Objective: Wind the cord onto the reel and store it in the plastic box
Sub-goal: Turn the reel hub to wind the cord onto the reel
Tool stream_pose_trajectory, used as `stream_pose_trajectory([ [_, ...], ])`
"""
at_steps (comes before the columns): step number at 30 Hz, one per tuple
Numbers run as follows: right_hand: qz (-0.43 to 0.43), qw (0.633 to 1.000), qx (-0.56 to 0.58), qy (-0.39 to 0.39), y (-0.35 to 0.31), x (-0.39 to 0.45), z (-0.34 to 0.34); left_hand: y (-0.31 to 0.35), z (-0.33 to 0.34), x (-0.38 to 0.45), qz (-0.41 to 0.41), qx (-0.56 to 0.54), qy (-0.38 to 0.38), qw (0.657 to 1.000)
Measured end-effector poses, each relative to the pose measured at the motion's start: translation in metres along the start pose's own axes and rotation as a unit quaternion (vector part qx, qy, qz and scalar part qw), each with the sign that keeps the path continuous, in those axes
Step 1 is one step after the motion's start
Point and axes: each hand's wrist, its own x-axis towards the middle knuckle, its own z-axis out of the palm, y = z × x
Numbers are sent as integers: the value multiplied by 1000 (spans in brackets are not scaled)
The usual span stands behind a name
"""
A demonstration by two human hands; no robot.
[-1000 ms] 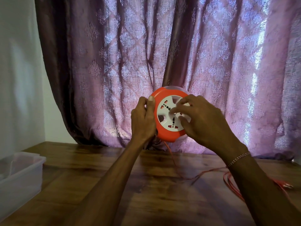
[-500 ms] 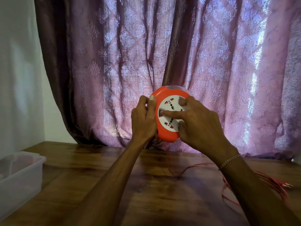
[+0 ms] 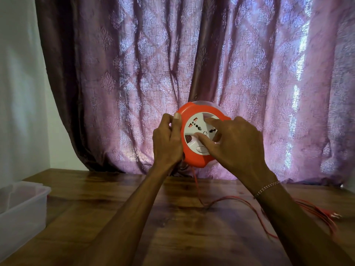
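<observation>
I hold an orange round reel (image 3: 194, 160) with a white socket face upright above the wooden table. My left hand (image 3: 167, 142) grips its left rim, thumb on the front edge. My right hand (image 3: 236, 145) rests on the white face, fingers pressed into its middle and top. A thin red cord (image 3: 226, 198) drops from the reel's bottom, runs across the table to the right, and ends in a loose bundle with a plug (image 3: 334, 215) near the right edge. The clear plastic box (image 3: 25, 208) stands open at the far left of the table.
The wooden table (image 3: 107, 196) runs under both arms. A purple patterned curtain (image 3: 192, 64) hangs right behind the reel, and a white wall (image 3: 19, 93) stands at the left beyond the box.
My right hand has turned the white face round, so the sockets sit at a new angle. The cord on the table has shifted and drawn in toward the reel. My left hand held still.
</observation>
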Motion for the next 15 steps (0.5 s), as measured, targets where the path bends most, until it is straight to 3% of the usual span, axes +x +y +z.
stream_pose_trajectory([
  [3,-75,995,52,-32,7,4,-1,0,-2,1,5,9,9,1000],
  [7,-134,978,25,-158,9,4,0,-1,-3,3,3,7,12,1000],
  [15,-140,984,-25,-105,4,2,1,1,-2,1,1,1,8,1000],
])
